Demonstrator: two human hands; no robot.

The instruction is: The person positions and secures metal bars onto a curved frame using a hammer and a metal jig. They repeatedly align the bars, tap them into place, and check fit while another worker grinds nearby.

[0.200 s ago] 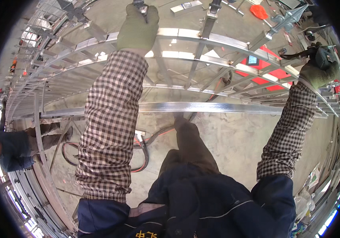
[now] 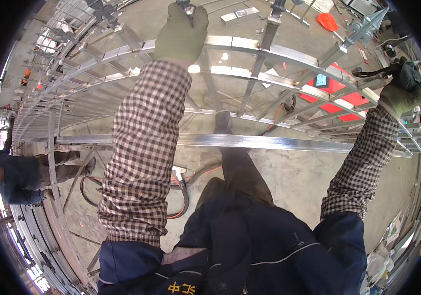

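A silvery metal fence panel [image 2: 289, 58] with several rails and upright bars spans the space in front of me. My left hand [image 2: 181, 37], in an olive-green work glove, is closed around the top of one upright at the far side; a bit of its grey metal tip [image 2: 185, 6] pokes out above the fingers. Far to the right, my right hand [image 2: 398, 98], gloved alike, is closed on a dark grey object [image 2: 408, 76] with a black strap. What kind of object it is I cannot make out. A grey spear-shaped finial [image 2: 368, 28] stands on an upright near that hand.
Beyond the panel sit a red machine [image 2: 336, 96] with a small display and an orange cloth-like item [image 2: 327, 21]. A black and red cable [image 2: 187, 196] coils on the floor near my legs. At left, another person [image 2: 18, 177] stands by the metalwork.
The scene has shifted slightly right and down in view. My shoe now shows beyond the lower rail. Both hands keep their grips.
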